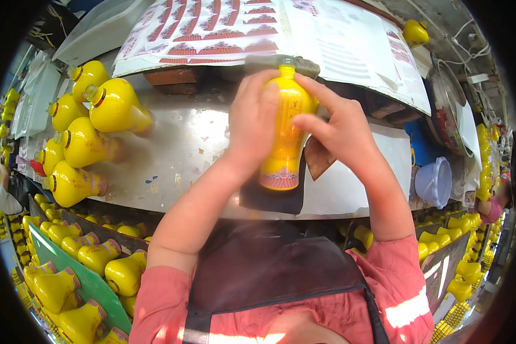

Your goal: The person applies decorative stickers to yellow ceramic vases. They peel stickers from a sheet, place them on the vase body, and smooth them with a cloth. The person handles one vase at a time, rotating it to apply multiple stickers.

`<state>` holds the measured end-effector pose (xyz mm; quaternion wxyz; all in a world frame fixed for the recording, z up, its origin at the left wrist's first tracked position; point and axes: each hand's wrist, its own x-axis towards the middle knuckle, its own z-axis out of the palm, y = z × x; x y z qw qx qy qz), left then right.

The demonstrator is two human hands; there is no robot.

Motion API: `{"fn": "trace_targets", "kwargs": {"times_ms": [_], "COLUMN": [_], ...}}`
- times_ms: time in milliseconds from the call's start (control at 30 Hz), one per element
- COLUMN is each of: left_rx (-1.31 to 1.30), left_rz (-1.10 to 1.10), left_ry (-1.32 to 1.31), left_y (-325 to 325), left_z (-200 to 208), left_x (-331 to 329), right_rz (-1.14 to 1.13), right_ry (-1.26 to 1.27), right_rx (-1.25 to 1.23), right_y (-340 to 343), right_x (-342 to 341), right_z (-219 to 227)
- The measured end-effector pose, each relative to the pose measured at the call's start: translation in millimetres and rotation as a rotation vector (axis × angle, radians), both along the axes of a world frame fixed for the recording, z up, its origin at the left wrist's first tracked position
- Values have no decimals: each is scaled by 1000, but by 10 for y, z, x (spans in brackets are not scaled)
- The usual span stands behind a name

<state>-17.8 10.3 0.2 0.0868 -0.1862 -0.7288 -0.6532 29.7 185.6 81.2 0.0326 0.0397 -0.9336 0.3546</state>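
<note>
A glossy yellow bottle is between my hands, its clear neck pointing away from me and its patterned base toward me. My left hand lies along its left side, fingers pressed to the shoulder. On the right side, my right hand grips it, index finger near the neck and thumb over the front. A brown, flat, blade-like piece shows under my right palm beside the bottle; I cannot tell whether my fingers hold it. Below the bottle is a dark cloth pad.
Several yellow bottles stand at the metal table's left. Printed decal sheets cover a raised board at the back. A pale blue bucket sits at the right edge. More bottles fill racks beside a green panel.
</note>
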Motion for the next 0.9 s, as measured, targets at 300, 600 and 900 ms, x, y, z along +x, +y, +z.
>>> {"fn": "trace_targets", "kwargs": {"times_ms": [300,600,900], "left_rx": [200,18,162], "left_rz": [-68,-110,-167], "left_ry": [-80,40,-125], "left_y": [11,-98,-93], "left_z": [-54,-82,-49], "left_x": [97,106,108], "right_rz": [51,245,208], "right_ry": [229,209,403], "right_rx": [-267,-195,264], "right_y": [24,-61,-155], "right_x": [-114,-508,-684], "right_z": [134,314,259]}}
